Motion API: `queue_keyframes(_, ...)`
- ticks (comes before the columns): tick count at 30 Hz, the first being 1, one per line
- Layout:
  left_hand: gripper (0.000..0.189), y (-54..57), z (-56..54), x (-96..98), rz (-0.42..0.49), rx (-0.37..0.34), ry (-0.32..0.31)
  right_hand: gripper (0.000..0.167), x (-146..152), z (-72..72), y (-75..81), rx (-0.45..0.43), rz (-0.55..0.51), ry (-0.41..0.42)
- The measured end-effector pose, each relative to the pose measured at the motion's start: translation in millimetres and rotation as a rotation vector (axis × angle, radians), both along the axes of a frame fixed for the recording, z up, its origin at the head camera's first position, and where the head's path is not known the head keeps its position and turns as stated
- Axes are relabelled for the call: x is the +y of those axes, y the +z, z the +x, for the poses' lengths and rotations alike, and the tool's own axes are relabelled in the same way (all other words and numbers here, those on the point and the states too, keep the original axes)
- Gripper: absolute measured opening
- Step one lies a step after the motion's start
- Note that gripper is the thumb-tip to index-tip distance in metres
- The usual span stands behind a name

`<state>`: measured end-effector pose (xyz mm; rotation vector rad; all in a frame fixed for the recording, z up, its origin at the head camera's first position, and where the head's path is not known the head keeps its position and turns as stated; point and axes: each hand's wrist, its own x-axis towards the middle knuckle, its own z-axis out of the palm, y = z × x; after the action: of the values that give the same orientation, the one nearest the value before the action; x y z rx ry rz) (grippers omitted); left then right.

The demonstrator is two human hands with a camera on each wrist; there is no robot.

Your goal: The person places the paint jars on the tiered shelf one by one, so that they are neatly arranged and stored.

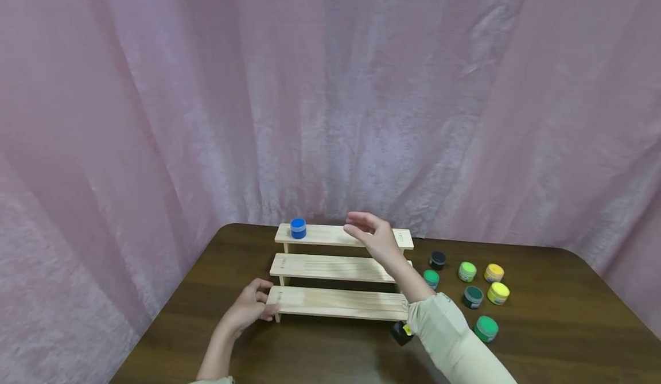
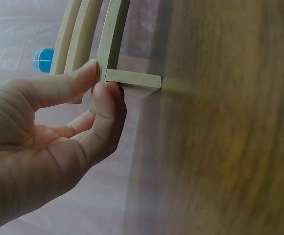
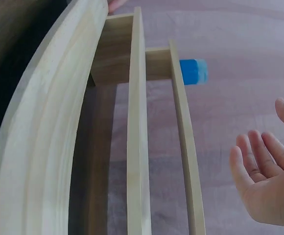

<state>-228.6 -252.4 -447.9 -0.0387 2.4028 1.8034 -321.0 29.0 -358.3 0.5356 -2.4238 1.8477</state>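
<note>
So, 3-tier rack (image 1: 335,303) w/ 1 jar (image 1: 298,229)

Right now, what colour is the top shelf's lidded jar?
The lidded jar is blue, clearest in head view.

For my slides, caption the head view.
Left hand grips the lowest shelf of a wooden rack; right hand hovers empty; a blue jar stands on top.

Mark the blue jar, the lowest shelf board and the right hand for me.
Blue jar (image 1: 298,229), head view: side facing the camera.
Lowest shelf board (image 1: 338,302), head view: middle of its top face.
Right hand (image 1: 379,240), head view: between wrist and fingers.
</note>
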Motion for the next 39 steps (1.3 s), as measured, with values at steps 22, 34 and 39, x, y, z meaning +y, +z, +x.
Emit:
queue_keyframes(22, 0.061, 0.4, -1.1, -5.8, -0.022, 0.005, 0.008, 0.045, 76.4, 42.2, 6.1, -0.039, -0.048, -0.101)
queue_keyframes(34, 0.061, -3.3, 2.4, -13.4, -0.030, 0.006, -0.001, 0.047, 121.4, 59.5, -5.2, -0.027, 0.000, -0.179)
queue_keyframes(39, 0.061, -4.6, 1.8, -15.6, -0.031, 0.005, -0.009, 0.042, 138.8, 64.6, -15.0, -0.028, -0.006, -0.192)
